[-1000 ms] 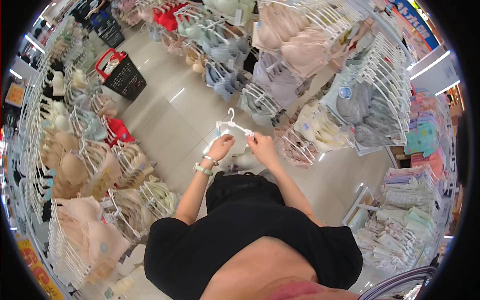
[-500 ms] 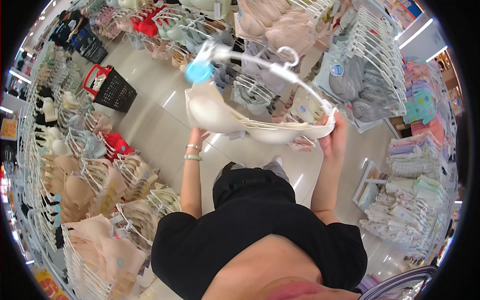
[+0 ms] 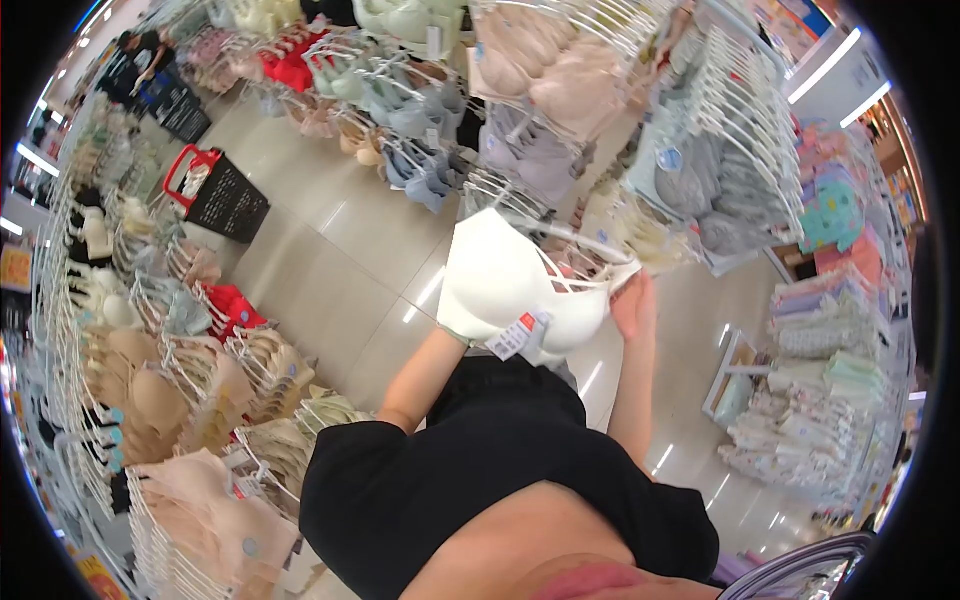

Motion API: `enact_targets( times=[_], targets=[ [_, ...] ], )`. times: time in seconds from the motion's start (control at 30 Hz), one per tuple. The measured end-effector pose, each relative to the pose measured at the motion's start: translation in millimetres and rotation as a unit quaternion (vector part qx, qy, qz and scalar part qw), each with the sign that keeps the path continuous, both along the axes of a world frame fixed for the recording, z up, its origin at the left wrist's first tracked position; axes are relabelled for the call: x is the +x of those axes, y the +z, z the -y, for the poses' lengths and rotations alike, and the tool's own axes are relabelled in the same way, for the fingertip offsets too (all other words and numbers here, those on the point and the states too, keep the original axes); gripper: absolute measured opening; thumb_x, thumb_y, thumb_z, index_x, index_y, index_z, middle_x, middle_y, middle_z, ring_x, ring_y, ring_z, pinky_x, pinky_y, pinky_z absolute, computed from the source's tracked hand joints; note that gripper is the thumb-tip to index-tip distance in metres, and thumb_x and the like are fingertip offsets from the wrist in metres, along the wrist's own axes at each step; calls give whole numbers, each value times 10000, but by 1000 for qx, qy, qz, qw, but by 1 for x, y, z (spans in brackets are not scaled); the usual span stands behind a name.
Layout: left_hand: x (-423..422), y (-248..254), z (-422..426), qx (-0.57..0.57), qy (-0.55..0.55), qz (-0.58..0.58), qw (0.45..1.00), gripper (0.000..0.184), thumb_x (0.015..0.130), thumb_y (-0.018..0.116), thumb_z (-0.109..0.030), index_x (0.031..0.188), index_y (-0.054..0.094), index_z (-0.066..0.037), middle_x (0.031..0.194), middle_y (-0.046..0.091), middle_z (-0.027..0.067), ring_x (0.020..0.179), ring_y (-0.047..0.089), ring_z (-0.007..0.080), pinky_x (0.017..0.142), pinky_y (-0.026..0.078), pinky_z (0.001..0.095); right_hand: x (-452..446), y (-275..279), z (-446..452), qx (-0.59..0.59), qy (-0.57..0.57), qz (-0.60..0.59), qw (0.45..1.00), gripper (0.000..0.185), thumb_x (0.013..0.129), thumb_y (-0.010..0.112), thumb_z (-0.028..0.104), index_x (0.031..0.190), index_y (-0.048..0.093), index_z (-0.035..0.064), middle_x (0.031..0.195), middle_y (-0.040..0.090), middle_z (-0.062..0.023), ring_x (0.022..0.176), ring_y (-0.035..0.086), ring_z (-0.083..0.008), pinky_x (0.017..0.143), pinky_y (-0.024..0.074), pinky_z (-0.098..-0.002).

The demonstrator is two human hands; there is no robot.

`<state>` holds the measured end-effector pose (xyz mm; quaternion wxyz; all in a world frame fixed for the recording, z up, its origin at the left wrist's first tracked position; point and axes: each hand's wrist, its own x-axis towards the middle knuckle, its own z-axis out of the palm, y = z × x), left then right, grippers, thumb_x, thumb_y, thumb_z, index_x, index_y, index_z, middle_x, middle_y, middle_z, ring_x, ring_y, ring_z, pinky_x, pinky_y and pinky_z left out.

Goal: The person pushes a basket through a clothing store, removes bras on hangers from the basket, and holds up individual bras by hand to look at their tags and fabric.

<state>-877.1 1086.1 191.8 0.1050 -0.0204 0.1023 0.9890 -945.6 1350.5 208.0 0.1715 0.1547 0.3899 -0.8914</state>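
A white bra [image 3: 495,275] with crossing straps at its centre hangs in front of my body, cups facing me. A paper price tag [image 3: 519,336] dangles over its lower middle. Part of a white hanger [image 3: 570,236] shows behind the top edge. At the bra's right end, my right hand [image 3: 634,308] grips the side, fingers pointing up. My left forearm reaches up to the left cup, and that hand is hidden behind the bra, so its fingers cannot be seen.
Racks of beige bras [image 3: 140,380] stand at left, grey bras [image 3: 735,180] at upper right, and folded-look hanging garments [image 3: 800,430] at right. A black shopping basket [image 3: 228,205] with red handle stands on the tiled floor [image 3: 330,290]. Another person [image 3: 145,55] is far left.
The bra has come lower and turned so its cups face me, and its tag now shows. My left hand has gone behind it; my right hand has moved slightly down and left.
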Motion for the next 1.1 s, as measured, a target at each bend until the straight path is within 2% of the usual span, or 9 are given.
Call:
enact_targets(
  times=[0.1, 0.23, 0.33, 0.47, 0.57, 0.7, 0.83, 0.97, 1.1],
  targets=[
    [19, 6, 3, 17, 31, -2, 999, 499, 914, 382, -370, 1278, 372, -30, 1259, 460, 156, 1138, 465, 281, 936, 408, 414, 20, -78, -3, 58, 77, 33, 995, 454, 906, 396, 403, 1200, 459, 62, 1133, 560, -113, 998, 559, -245, 784, 498, -412],
    [44, 17, 12, 27, 106, 0, 994, 486, 924, 369, -353, 1288, 363, -31, 1272, 451, 157, 1160, 452, 285, 947, 406, 410, 63, -79, 48, -141, 228, 170, 948, 511, 907, 374, 430, 1250, 439, 55, 1242, 500, -121, 1112, 500, -278, 944, 402, -450],
    [67, 19, 24, -3, 175, 2, 985, 477, 931, 359, -341, 1295, 356, -33, 1281, 445, 158, 1176, 443, 288, 956, 404, 407, 51, -78, 78, -70, 223, 134, 963, 498, 892, 404, 442, 1210, 473, 64, 1211, 525, -102, 1069, 536, -265, 880, 461, -435],
    [94, -25, 64, -143, 251, 0, 957, 474, 929, 362, -340, 1294, 360, -37, 1264, 463, 150, 1157, 469, 271, 941, 426, 406, -12, -59, 134, -76, 305, 60, 947, 490, 892, 402, 428, 1219, 467, 70, 1188, 539, -103, 1071, 529, -285, 911, 430, -446],
    [113, -14, 87, -168, 321, 26, 932, 480, 929, 358, -350, 1294, 360, -38, 1265, 463, 148, 1155, 471, 271, 940, 427, 409, -34, -24, 193, -138, 362, 73, 919, 482, 888, 388, 410, 1217, 468, 67, 1177, 543, -117, 1050, 538, -305, 914, 428, -439],
    [139, -3, 118, -186, 426, 71, 883, 489, 928, 354, -363, 1294, 361, -39, 1265, 463, 146, 1152, 474, 270, 938, 429, 413, -50, -45, 262, -84, 490, 59, 866, 421, 838, 478, 219, 1210, 455, 23, 1153, 541, -155, 1009, 556, -304, 886, 449, -413],
    [162, -1, 152, -177, 510, 101, 836, 498, 927, 349, -377, 1294, 361, -40, 1265, 463, 144, 1150, 477, 270, 937, 430, 418, -31, -43, 340, -57, 568, -1, 821, 427, 747, 510, 8, 1168, 455, -30, 1069, 563, -161, 958, 577, -261, 824, 488, -368],
    [172, 10, 189, -30, 572, 77, 816, 558, 904, 340, -458, 1275, 386, -43, 1254, 472, 145, 1116, 496, 292, 929, 431, 430, -19, -17, 408, -40, 587, -11, 809, 396, 717, 458, -30, 1112, 473, -39, 975, 578, -124, 889, 588, -229, 767, 505, -330],
    [176, 43, 217, -6, 583, 72, 809, 606, 861, 392, -489, 1265, 400, -36, 1231, 484, 165, 1095, 509, 304, 908, 441, 442, -28, 0, 463, 25, 602, -90, 793, 339, 690, 427, -38, 1022, 491, -35, 884, 564, -85, 795, 572, -183, 702, 496, -306]
  ],
)
